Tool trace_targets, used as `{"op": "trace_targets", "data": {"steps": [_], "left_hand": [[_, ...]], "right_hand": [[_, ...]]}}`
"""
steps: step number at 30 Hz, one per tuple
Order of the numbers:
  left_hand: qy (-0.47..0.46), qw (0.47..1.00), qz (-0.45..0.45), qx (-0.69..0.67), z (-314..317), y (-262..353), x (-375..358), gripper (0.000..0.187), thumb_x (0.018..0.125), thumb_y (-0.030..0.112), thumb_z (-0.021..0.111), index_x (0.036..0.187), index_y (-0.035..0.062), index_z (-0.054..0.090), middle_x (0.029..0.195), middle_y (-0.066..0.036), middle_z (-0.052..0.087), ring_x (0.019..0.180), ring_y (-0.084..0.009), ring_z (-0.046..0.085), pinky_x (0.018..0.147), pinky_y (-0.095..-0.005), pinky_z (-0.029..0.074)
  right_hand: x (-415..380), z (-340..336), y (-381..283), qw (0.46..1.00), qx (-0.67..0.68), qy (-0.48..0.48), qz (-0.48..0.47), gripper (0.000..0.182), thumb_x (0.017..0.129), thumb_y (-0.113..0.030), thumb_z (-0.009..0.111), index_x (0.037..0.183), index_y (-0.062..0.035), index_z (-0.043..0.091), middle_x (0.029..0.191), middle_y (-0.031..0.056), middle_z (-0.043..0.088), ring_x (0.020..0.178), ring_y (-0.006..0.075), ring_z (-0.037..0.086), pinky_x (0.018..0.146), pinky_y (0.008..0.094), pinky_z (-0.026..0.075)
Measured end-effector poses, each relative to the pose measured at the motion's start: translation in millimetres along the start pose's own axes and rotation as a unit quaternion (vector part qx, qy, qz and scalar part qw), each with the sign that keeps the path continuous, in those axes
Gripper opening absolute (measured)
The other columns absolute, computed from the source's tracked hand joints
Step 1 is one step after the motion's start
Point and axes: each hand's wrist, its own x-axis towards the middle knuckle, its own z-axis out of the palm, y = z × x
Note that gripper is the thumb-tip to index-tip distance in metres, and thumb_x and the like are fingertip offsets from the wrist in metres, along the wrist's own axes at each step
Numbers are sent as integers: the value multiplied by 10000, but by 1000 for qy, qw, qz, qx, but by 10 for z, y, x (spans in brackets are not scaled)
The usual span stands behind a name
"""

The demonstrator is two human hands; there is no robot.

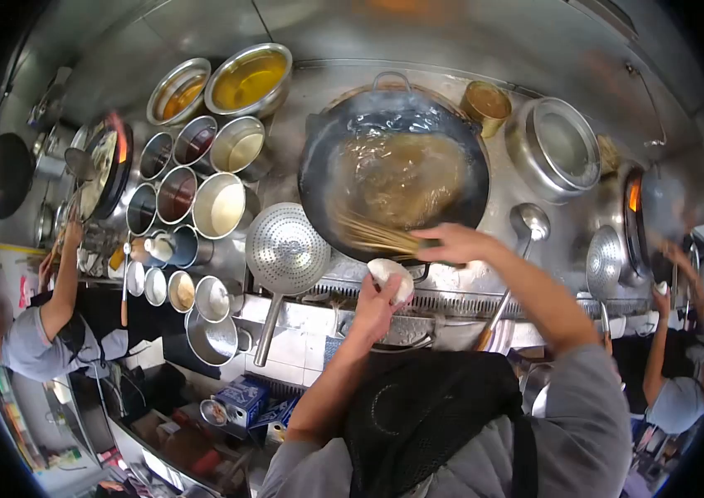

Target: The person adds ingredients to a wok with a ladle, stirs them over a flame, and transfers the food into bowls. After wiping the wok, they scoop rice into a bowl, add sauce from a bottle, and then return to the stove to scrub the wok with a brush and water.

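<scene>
A bundle of thin bamboo sticks, a wok brush (377,234), is gripped in my right hand (460,246). Its splayed ends reach into the large black wok (312,178), where brownish water (401,170) swirls. My left hand (375,309) is closed around a rounded white bundle that looks like a folded cloth (392,278), at the wok's near rim beside its handle. A perforated strainer (288,249) lies just left of the wok, its handle toward me. To the right rests a steel ladle (530,222).
Metal pots of sauces and seasonings (223,205) crowd the left, with two bowls of oil (250,79) behind. A steel pot (555,145) and a brown tin (486,106) stand at right. Other people work at both sides, one at left (32,340), near flaming burners.
</scene>
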Motion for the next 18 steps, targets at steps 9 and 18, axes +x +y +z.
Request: {"op": "trace_targets", "data": {"steps": [9, 18], "left_hand": [[-18, 1000, 8, 12, -12, -35, 24, 357, 984, 138, 559, 1270, 5, 392, 1172, -127, 567, 1024, -232, 613, 842, -416, 572], [-13, 1000, 14, -5, -32, -32, -5, 418, 959, 137, 604, 1289, 11, 381, 1177, -129, 556, 1041, -248, 607, 835, -414, 575]], "right_hand": [[783, -158, 27, 945, -207, 187, 169, 455, 879, -341, 627, 1219, -45, 566, 979, 242, 679, 916, 399, 668, 816, 485, 533], [-36, -59, 536, 891, -336, 189, 238, 581, 893, -290, 605, 1404, -133, 378, 991, 251, 624, 916, 398, 662, 773, 486, 542]]}}
